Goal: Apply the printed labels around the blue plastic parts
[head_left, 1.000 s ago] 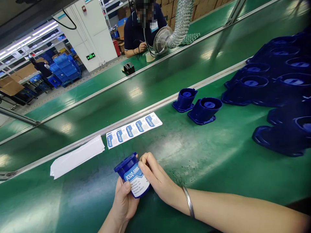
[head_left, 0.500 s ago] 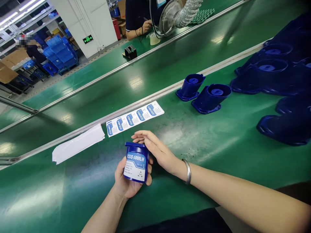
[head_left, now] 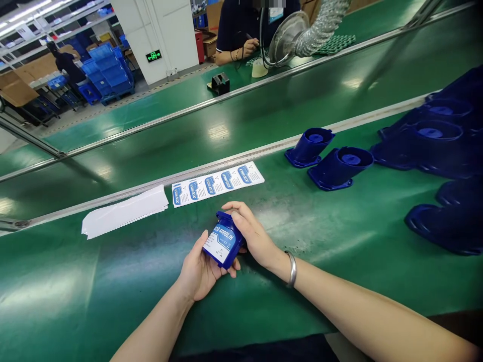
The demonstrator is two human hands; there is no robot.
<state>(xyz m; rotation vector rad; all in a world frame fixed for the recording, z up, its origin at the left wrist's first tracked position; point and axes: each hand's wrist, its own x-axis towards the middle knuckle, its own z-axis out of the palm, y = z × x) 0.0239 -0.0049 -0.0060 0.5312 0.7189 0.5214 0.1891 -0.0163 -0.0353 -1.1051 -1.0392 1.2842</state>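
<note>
A blue plastic housing is tilted between my two hands above the green work surface. On its near side is a blue-and-white label reading in part "5000L/H". My left hand cradles the housing from below and the left, thumb along its side. My right hand, with a silver bangle at the wrist, is curled round the top and right side; some of its fingers are hidden behind the housing. Just beyond lies a sheet of matching labels, with blank white strips to its left.
Two blue housings stand right of the labels. Several more blue housings crowd the far right. A metal rail edges the surface. Across the line a person works beside a metal duct hood.
The housing has tipped over to the right, its label now slanting. My right hand has closed in on its upper side. The camera view has shifted slightly.
</note>
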